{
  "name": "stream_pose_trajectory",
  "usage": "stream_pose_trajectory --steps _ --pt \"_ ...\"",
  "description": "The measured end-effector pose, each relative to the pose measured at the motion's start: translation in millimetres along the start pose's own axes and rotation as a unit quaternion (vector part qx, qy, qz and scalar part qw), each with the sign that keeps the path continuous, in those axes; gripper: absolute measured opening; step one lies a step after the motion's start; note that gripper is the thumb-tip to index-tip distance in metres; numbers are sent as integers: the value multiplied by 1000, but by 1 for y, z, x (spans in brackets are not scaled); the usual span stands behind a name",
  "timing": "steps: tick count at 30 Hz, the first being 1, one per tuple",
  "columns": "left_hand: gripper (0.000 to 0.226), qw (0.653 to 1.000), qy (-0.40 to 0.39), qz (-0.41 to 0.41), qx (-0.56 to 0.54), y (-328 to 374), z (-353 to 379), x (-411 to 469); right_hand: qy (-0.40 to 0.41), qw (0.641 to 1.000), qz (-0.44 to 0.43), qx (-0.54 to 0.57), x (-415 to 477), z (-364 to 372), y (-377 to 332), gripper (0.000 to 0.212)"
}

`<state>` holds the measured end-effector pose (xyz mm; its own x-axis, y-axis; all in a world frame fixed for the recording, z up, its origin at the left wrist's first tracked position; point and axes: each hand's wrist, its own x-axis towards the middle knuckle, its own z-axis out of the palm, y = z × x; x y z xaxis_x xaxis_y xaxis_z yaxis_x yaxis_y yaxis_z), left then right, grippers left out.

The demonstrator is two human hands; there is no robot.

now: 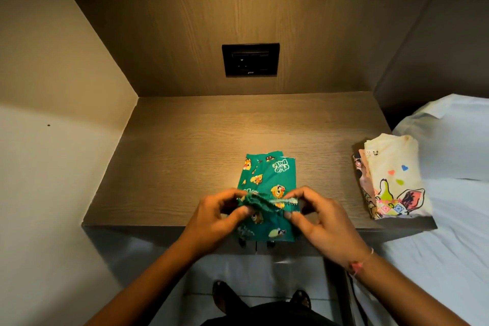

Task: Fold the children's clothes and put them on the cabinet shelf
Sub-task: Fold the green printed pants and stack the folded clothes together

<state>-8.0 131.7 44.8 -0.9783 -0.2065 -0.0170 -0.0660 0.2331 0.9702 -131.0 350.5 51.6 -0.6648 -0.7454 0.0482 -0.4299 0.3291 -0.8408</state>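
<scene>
Here, a grey-brown wood-grain cabinet shelf fills the middle of the view. It sits in a recess with a matching wooden back panel and a plain beige side wall on the left. To the right of the shelf is a bed under a white sheet, with a white pillow at its far end.

A stack of folded children's clothes lies at the right front corner of the shelf, just beside the bed. The top piece is cream with coloured hearts and a pear drawing, and pink patterned pieces show beneath it along the left side.

The green children's garment printed with cartoon chipmunks lies near the middle of the shelf's front edge, well apart from the stack. Its far end is flat on the wood and its near end hangs a little over the edge. Its gathered elastic waistband is bunched up and lifted between the two hands.

The left hand pinches the left end of the waistband, thumb against curled fingers. The right hand pinches the right end the same way, fingers bent over the cloth.

A black rectangular socket plate is set in the back panel above the garment. A thin pink thread bracelet circles the right wrist.
</scene>
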Motion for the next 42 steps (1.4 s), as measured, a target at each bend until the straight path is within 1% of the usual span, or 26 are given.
stream_pose_trajectory --steps 3,5,7,9,11,13,15,18,20,21,22,25,27,37,40,42 --pt "22 996 18 -76 -33 -1 -4 31 8 999 39 -15 24 -5 4 21" --pt "20 990 4 -120 -73 -5 -5 51 6 998 58 -23 37 -6 12 22" --pt "14 985 -7 -144 -91 -8 -6 71 16 997 61 -35 48 -6 24 20" --pt "6 988 -15 -145 -42 -12 -7 93 32 996 73 -31 59 -5 34 22" --pt "14 988 -16 -156 17 -20 -8 113 28 995 90 -43 69 -2 41 24" --pt "23 984 -13 -166 65 -30 -11 127 12 992 92 -87 76 1 47 26" --pt "28 977 -11 -149 149 -38 -14 135 4 989 79 -126 77 4 51 30" --pt "26 956 -36 -92 275 -46 -18 143 -5 984 59 -165 75 4 55 34" --pt "29 921 -73 -40 381 -49 -18 148 -6 983 55 -176 73 4 56 34" --pt "30 902 -79 -17 425 -50 -17 151 -6 982 54 -180 73 4 56 33" --pt "29 891 -74 1 448 -51 -16 152 -7 982 52 -184 73 5 55 33" --pt "20 885 -36 27 463 -56 -14 154 -12 980 46 -194 75 5 55 33" --pt "17 882 -26 34 470 -59 -14 154 -11 979 44 -198 76 5 55 33" --pt "15 858 -45 81 505 -64 -17 151 -16 977 40 -207 75 7 60 33" --pt "16 880 -4 58 472 -69 -19 149 -13 976 38 -215 75 7 61 33" --pt "18 886 23 28 463 -72 -22 147 -7 974 38 -222 76 9 62 32"
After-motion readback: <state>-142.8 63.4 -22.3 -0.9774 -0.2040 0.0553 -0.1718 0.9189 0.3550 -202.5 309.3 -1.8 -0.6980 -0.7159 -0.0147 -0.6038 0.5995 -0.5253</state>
